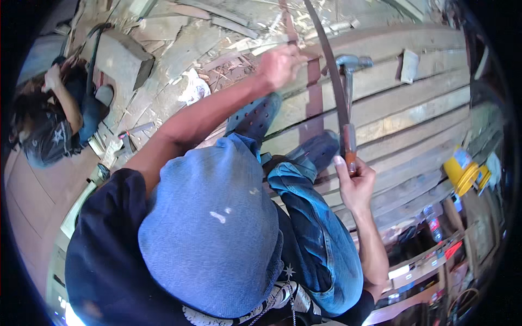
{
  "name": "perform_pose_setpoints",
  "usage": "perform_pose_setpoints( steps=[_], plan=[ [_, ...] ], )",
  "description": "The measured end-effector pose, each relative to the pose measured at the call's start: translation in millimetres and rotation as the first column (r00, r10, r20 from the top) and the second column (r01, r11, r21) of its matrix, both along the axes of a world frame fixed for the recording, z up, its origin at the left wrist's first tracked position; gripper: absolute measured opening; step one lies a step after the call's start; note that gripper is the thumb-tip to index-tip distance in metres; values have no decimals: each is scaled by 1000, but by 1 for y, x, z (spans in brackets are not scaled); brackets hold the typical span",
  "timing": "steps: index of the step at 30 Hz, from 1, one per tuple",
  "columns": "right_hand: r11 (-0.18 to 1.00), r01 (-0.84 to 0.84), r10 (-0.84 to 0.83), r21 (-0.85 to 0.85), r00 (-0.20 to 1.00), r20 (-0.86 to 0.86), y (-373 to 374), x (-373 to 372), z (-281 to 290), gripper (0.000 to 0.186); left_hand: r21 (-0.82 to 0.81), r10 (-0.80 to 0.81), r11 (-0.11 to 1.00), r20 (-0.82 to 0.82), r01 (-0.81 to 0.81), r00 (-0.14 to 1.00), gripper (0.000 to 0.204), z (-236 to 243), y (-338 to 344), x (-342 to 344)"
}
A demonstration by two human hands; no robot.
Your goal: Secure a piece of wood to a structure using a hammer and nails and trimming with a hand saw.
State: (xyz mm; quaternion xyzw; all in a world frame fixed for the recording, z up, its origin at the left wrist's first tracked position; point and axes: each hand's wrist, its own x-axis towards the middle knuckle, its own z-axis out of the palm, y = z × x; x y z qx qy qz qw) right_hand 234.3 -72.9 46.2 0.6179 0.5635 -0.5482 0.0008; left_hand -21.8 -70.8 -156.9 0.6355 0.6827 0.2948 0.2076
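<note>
A long, narrow, dark blade (329, 60) with a brown handle (349, 144) points away from me and runs past the top edge. My right hand (357, 182) is closed round the lower end of that handle, thumb along its side. Beside the blade, over the planks, a claw hammer (354, 62) shows its metal head and shaft; its lower end is hidden behind the handle. My left hand (280, 66) reaches forward beyond my left shoe, its fingers curled and slightly blurred. Whatever they hold, if anything, I cannot make out.
Wooden planks (391, 130) extend to the right, with a small pale block (409, 66) on them. Wood shavings and offcuts (228, 60) litter the far side. Another person (54, 114) crouches at left. A yellow container (462, 171) and a plastic bottle (435, 228) are at right.
</note>
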Motion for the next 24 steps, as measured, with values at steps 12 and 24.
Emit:
perform_pose_setpoints(
  steps=[12,24],
  plan=[
    [961,270,-260,57,955,-140,-31,-2,19,21,-9,28,1000,229,-27,973,16,39,11,-7],
    [922,269,-192,280,943,-273,7,18,37,20,320,-299,928,337,190,893,33,225,56,-29]
  ],
)
